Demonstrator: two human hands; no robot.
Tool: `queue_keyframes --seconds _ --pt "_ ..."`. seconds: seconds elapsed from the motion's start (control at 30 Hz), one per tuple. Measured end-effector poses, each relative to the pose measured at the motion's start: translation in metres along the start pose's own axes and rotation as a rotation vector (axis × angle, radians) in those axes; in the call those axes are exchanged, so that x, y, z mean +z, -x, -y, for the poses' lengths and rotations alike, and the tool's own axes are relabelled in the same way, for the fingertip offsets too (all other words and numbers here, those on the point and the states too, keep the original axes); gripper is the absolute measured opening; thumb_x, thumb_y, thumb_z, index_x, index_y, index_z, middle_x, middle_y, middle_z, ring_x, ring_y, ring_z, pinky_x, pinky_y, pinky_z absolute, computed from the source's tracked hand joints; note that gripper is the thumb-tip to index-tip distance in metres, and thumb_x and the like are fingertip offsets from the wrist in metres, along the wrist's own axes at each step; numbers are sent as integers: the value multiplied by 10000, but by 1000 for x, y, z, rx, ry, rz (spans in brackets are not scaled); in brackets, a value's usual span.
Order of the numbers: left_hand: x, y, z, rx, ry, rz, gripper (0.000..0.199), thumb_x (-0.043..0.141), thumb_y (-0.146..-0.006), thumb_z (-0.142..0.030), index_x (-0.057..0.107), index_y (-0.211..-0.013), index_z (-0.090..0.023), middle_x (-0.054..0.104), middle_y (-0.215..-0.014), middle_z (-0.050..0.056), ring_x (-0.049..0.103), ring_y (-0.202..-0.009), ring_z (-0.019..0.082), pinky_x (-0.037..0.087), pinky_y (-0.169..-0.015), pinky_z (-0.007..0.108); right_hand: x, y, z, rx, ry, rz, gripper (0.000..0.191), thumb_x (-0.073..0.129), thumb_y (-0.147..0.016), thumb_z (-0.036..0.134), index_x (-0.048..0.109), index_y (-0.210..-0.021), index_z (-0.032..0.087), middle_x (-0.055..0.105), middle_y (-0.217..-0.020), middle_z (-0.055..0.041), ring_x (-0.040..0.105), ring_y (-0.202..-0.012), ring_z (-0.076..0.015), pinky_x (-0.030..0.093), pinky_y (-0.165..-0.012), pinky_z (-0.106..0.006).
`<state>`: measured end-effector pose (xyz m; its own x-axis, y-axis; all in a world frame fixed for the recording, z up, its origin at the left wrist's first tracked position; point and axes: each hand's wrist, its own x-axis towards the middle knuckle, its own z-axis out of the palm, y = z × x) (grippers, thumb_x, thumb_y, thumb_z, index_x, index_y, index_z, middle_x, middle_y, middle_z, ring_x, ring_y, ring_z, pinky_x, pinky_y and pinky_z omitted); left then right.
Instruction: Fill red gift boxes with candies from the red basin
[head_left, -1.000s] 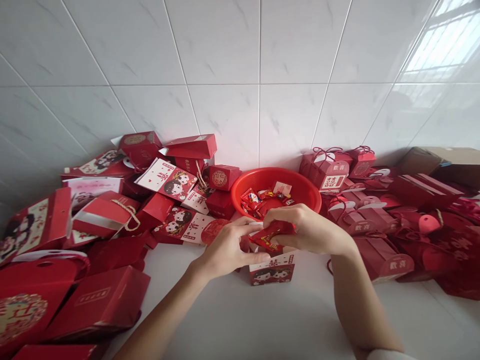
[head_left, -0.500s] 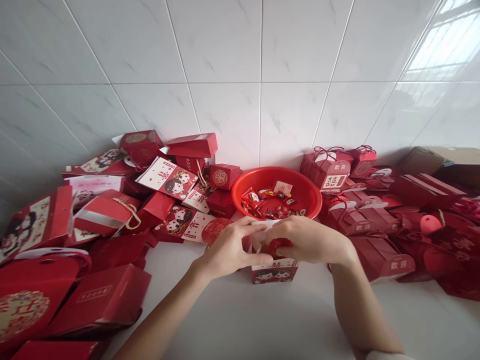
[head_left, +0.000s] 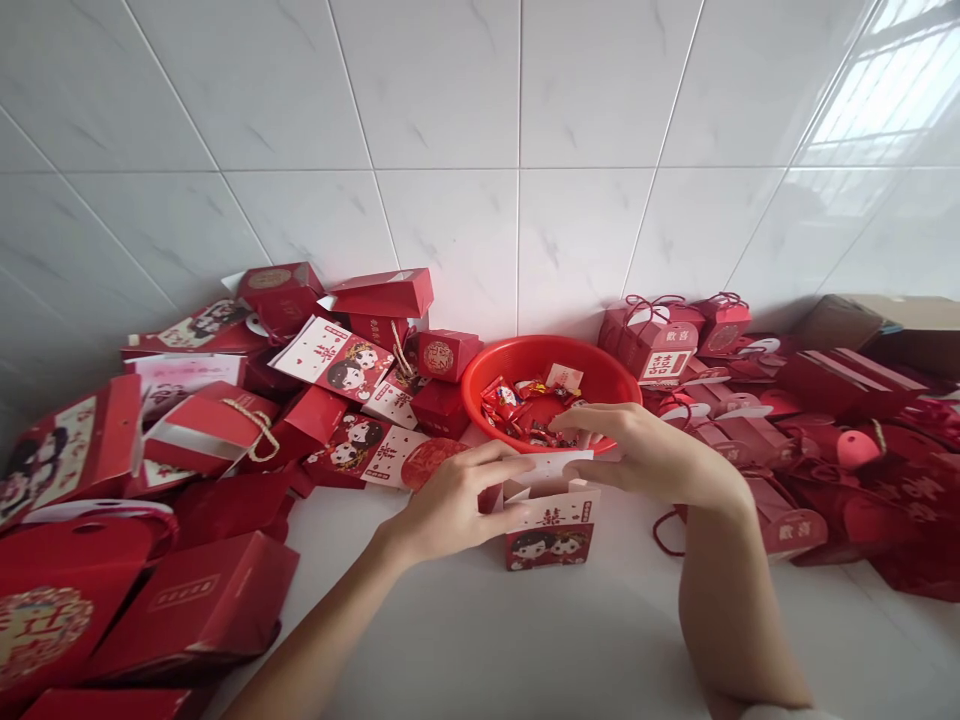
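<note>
A small red-and-white paper gift box (head_left: 549, 530) with two cartoon faces on its front stands upright on the white tabletop, its top flaps raised and apart. My left hand (head_left: 454, 502) grips the box at its left side, thumb toward the front and fingers behind. Over the box's right edge, my right hand (head_left: 645, 455) has its fingers apart and holds nothing that I can see; its fingertips reach the near rim of a red plastic bowl (head_left: 476, 368). Wrapped candies (head_left: 504, 398) and a small card (head_left: 564, 376) lie in the bowl.
Red gift boxes with cartoon faces and rope handles (head_left: 214, 425) are heaped on the left. More red boxes with cords (head_left: 652, 335) crowd the right side, beside a brown cardboard box (head_left: 844, 325). A white tiled wall (head_left: 450, 230) stands behind.
My right hand has let go of a red item at the box's opening and risen toward the bowl, fingers spreading. My left hand stays on the box.
</note>
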<state>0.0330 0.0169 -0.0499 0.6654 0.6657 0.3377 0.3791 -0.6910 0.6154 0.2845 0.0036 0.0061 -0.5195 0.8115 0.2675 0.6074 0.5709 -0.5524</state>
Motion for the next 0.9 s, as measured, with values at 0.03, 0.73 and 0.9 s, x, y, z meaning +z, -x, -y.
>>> queue_keyframes --seconds 0.03,0.73,0.9 --pt "1 0 1 14 -16 -1 384 688 -877 -296 672 -1260 -291 694 -1208 53 673 -1075 212 547 -930 321 -1 0 -1 8 2 -16 348 732 -796 252 713 -1144 242 750 -1075 -71 694 -881 -238 523 -727 -317" --pt "-12 -29 1 174 342 -645 48 712 -844 -203 750 -873 -210 692 -929 44 680 -880 161 591 -698 241 -3 -8 -12 24 -198 -216 290 605 -914 461 650 -833 186 650 -766 -30 595 -686 -160 489 -590 -260" --pt "-9 -27 -1 195 358 -522 137 665 -891 -224 758 -992 -229 692 -1079 73 681 -1009 197 599 -753 268 -5 -9 -12 6 -345 -319 342 619 -905 493 645 -799 168 602 -731 -20 535 -651 -138 439 -559 -247"
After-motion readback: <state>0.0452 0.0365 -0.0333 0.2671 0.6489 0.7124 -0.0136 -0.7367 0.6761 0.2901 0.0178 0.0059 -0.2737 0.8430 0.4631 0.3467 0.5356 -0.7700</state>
